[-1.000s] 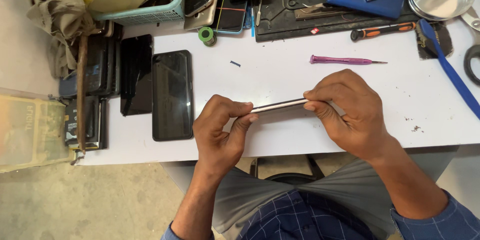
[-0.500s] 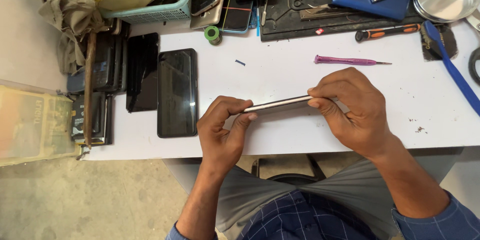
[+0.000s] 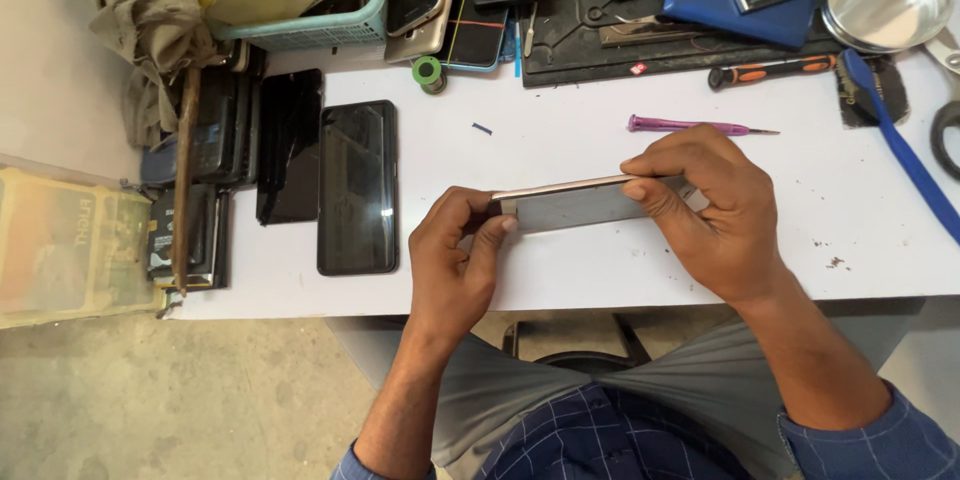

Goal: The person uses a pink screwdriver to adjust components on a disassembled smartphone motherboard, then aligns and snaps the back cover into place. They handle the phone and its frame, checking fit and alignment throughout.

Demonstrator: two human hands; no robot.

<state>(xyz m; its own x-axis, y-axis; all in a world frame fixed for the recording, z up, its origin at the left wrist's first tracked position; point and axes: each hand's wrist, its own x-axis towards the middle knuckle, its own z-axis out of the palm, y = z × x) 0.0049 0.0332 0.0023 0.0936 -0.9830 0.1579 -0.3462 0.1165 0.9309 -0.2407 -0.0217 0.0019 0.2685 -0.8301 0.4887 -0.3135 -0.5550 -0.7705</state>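
left of the white table (image 3: 600,270), a flat yellowish transparent package (image 3: 60,245) lies at its edge; a blue phone cover (image 3: 735,2) sits at the table's far side. over the table's near edge, the left hand (image 3: 455,265) is curled, thumb and fingers pinching one end of a thin phone (image 3: 580,202) held edge-on. the right hand (image 3: 715,215) is closed over its other end. a black phone (image 3: 357,188) lies flat on the table, left of the hands.
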